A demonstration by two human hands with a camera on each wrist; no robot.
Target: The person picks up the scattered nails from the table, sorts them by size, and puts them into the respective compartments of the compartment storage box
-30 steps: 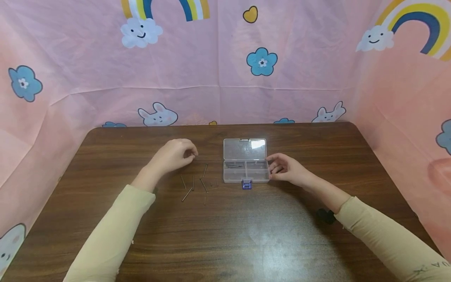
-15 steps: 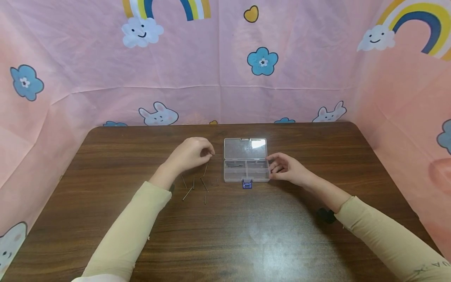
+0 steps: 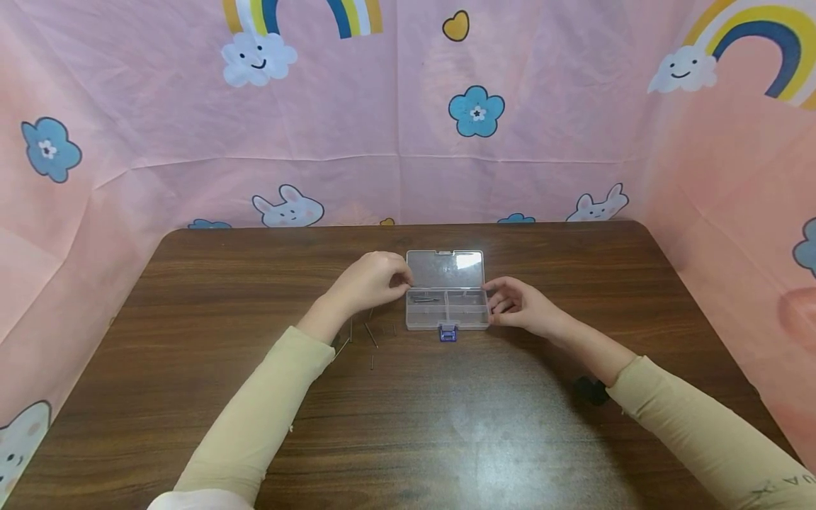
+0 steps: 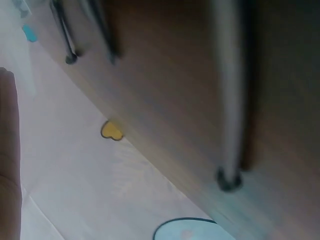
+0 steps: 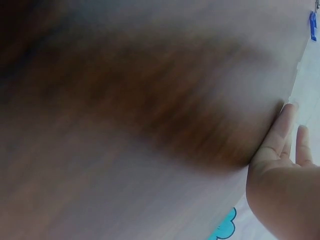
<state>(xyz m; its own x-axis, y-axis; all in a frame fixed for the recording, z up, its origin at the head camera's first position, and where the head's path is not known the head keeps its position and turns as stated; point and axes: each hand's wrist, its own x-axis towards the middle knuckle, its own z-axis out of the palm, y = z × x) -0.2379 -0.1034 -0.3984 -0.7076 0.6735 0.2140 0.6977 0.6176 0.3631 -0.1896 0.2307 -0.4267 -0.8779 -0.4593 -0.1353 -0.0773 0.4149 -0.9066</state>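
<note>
One clear plastic box (image 3: 446, 290) lies open on one wooden table (image 3: 408, 425), with one blue latch (image 3: 448, 333) at its 6 o'clock edge. The tray shows four compartments; at least one nail (image 3: 422, 299) lies in the 9 o'clock one. About five loose nails (image 3: 368, 334) show on the table at the box's 8 o'clock; some are hidden. Two hands are in view: left hand (image 3: 372, 282), right hand (image 3: 519, 304).

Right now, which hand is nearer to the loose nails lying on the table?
The left. The left hand hovers just above and behind the loose nails, at the box's left edge. The right hand rests on the far side of the clear box, touching its right end.
</note>
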